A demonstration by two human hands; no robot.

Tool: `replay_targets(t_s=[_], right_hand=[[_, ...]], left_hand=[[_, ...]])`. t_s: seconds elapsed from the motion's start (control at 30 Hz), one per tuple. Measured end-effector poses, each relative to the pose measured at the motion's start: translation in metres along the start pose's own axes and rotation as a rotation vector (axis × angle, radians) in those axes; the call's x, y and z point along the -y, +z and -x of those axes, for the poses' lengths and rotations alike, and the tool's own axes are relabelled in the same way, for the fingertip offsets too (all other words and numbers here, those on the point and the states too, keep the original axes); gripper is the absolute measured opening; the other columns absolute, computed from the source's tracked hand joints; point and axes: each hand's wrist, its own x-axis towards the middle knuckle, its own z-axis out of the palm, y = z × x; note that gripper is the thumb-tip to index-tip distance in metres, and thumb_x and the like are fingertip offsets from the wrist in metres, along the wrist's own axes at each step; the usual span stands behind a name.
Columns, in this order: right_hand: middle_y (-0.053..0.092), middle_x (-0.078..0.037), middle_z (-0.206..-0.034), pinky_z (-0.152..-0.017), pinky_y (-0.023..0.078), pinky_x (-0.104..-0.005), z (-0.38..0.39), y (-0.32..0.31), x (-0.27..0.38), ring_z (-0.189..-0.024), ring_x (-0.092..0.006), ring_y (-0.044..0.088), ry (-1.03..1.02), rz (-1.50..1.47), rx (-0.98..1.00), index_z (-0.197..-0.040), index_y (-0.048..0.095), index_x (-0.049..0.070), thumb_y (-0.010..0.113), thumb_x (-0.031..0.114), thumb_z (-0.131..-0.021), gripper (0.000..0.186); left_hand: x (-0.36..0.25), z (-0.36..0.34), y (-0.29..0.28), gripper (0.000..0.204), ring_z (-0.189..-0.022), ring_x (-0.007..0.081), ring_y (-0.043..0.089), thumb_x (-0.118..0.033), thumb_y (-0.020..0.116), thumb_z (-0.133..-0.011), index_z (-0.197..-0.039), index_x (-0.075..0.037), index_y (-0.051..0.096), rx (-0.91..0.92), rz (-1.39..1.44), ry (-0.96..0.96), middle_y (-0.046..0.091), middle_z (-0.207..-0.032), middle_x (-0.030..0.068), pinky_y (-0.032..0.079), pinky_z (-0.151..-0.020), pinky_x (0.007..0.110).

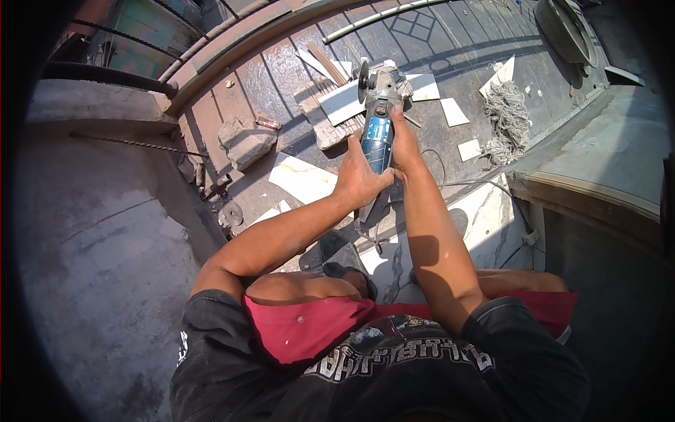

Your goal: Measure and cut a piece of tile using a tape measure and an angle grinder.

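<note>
Both my hands are wrapped round a blue angle grinder [378, 137], its grey, dusty head pointing away from me. My left hand [361, 172] grips the left side and rear of the body. Farther forward, my right hand [406, 144] holds the right side close to the head. A dark disc [363, 81] stands on edge at the head's left side. Beneath and left of the head, a white tile strip [342, 103] lies across a rough block [316, 116]. The grinder's cord [378, 246] hangs from its rear end. Whether the disc turns, I cannot tell.
Tile pieces [302, 176] lie about the floor, with a stone lump [246, 141] at the left. A heap of grey string [508, 121] and a large basin [562, 32] are at the right. A low wall [105, 211] bounds the left, a wooden-edged ledge [590, 186] the right.
</note>
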Motion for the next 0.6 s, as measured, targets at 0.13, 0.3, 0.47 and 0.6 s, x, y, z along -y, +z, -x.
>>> replay_targets(t_s=[0.13, 0.3, 0.47, 0.6], right_hand=[[0.069, -0.009, -0.103, -0.088, 0.055, -0.0333, 0.023, -0.01, -0.002, -0.094, -0.0179, 0.069, 0.098, -0.234, 0.209, -0.124, 0.06, 0.0, 0.073, 0.046, -0.091, 0.058], [0.069, -0.009, -0.106, -0.087, 0.055, -0.0321, 0.04, -0.015, -0.005, -0.094, -0.0181, 0.068, 0.107, -0.303, 0.355, -0.122, 0.061, 0.0, 0.079, 0.026, -0.084, 0.049], [0.068, -0.008, -0.102, -0.076, 0.056, -0.0304, 0.036, -0.005, 0.005, -0.085, -0.0152, 0.068, -0.161, -0.1, 0.176, -0.115, 0.061, 0.0, 0.079, 0.015, -0.082, 0.041], [0.067, -0.007, -0.102, -0.082, 0.057, -0.0316, 0.028, -0.015, 0.01, -0.091, -0.0161, 0.068, -0.053, -0.23, 0.269, -0.124, 0.056, 0.001, 0.076, 0.014, -0.085, 0.046]], left_hand=[[0.008, 0.001, 0.0, 0.094, -0.102, 0.0391, 0.066, -0.032, 0.076, -0.075, -0.143, 0.004, 0.021, 0.009, 0.108, -0.007, 0.059, -0.117, 0.029, 0.053, -0.09, 0.046], [0.026, -0.003, 0.001, 0.092, -0.105, 0.0435, 0.063, -0.031, 0.075, -0.075, -0.139, 0.003, 0.02, 0.13, 0.226, 0.145, 0.055, -0.118, 0.0333, 0.051, -0.092, 0.047], [0.03, -0.013, 0.001, 0.103, -0.121, 0.0343, 0.056, -0.035, 0.072, -0.083, -0.144, 0.013, 0.004, 0.323, 0.023, 0.245, 0.047, -0.13, 0.0296, 0.049, -0.1, 0.041], [0.032, -0.019, 0.002, 0.103, -0.119, 0.0265, 0.054, -0.035, 0.069, -0.088, -0.145, 0.01, -0.004, 0.394, 0.295, 0.24, 0.047, -0.128, 0.025, 0.049, -0.097, 0.037]])
